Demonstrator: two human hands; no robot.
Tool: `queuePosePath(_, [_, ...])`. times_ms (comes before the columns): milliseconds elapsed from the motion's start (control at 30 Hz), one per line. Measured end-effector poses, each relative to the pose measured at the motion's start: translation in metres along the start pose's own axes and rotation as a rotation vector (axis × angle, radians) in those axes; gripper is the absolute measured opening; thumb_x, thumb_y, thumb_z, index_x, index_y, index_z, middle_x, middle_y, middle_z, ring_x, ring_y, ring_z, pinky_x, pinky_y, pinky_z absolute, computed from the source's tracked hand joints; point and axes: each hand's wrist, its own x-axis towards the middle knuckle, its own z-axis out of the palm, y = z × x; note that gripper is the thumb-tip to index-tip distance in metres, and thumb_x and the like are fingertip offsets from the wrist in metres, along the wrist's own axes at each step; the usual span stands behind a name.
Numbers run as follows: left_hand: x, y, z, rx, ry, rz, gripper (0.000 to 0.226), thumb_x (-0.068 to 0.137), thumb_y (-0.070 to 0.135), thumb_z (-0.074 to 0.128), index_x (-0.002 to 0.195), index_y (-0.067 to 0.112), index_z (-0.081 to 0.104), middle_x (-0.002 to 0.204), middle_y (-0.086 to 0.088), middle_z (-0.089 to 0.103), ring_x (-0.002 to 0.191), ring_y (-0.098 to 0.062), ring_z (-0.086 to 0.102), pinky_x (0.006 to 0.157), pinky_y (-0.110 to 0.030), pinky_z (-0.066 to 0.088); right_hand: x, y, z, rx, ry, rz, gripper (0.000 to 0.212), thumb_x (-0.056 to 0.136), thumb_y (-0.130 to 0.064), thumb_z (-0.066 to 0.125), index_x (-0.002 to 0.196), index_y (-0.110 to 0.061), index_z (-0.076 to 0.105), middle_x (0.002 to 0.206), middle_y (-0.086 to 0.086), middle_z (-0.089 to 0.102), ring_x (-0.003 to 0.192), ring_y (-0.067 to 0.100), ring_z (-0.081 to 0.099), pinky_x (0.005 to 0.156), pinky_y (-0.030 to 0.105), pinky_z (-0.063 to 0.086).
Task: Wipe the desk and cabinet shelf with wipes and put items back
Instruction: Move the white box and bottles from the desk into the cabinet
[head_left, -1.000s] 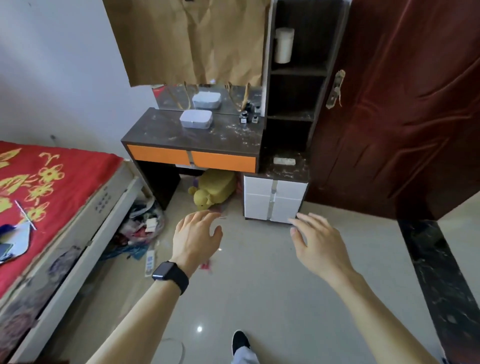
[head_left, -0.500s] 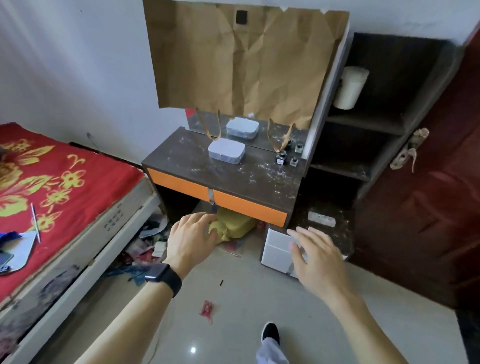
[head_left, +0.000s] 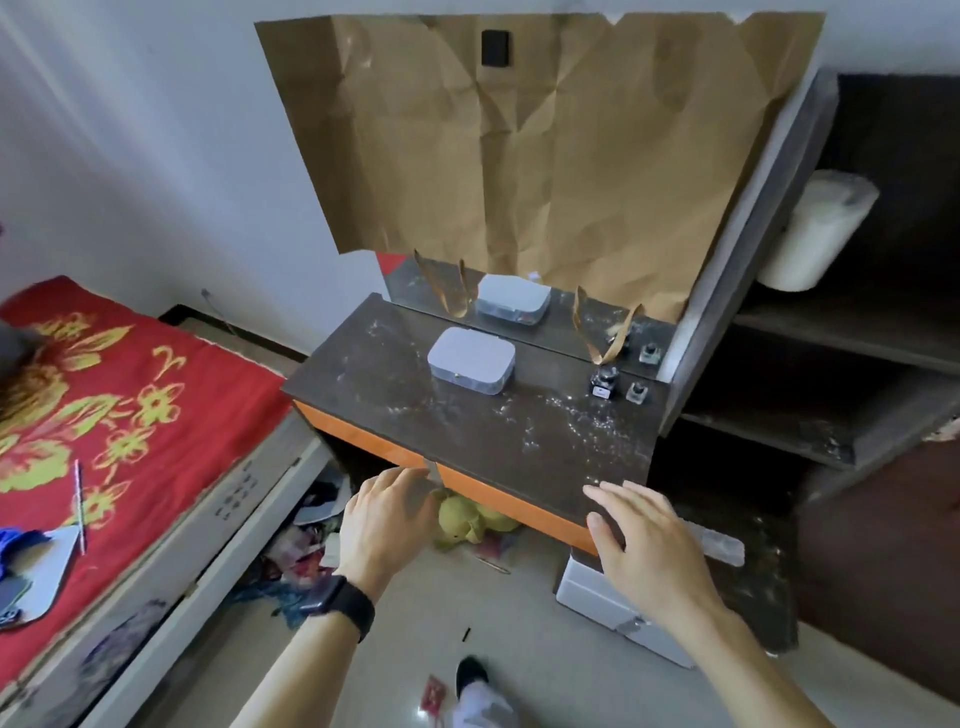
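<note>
You stand facing the bench (head_left: 545, 447), and both of your hands hover at its front edge with nothing in them. Your left hand (head_left: 387, 519) sits just in front of the orange drawer fronts (head_left: 519, 506), its fingers (head_left: 402, 475) loosely bent and a little apart, while your right hand (head_left: 641, 545) hangs over the bench's front right corner with its fingers (head_left: 615, 493) straight and spread. That open reach reads as an approach, since neither hand holds a wipe. The bench top is speckled with pale dust, so the wiping looks not yet begun. A white box (head_left: 471, 359) lies at the middle of the bench, and two small bottles (head_left: 604, 382) stand at its back right corner beside the mirror (head_left: 561, 325); you will likely need to lift these off first. The cabinet shelf (head_left: 779, 441) opens just right of the bench, equally dusty. A flat pale packet (head_left: 719, 545) lies on the low cabinet right of the bench; whether it holds wipes, I cannot tell.
</note>
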Motion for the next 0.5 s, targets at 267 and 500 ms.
queuePosePath(267, [0.153,-0.02,0.036,0.03,-0.157,-0.021,0.041,0.094,0.041,0.051,0.134,0.035,0.058,0.14,0.007,0.056,0.131,-0.023,0.049,0.105,-0.039,0.04,0.113,0.01,0.055,-0.04,-0.128,0.085,0.036,0.097,-0.036,0.049,0.13,-0.03,0.061,0.133,-0.012,0.059,0.131,0.015,0.044,0.108,0.033,0.038])
queuePosePath(500, [0.288,-0.024,0.053,-0.089,-0.313,-0.099,0.045,0.096,0.042,0.051,0.139,0.031,0.052,0.145,0.001,0.049,0.131,-0.026,0.047,0.104,-0.041,0.042,0.223,-0.006,0.113,-0.027,-0.258,0.232,0.037,0.097,-0.033,0.05,0.131,-0.025,0.06,0.136,-0.007,0.058,0.13,0.017,0.045,0.111,0.029,0.032])
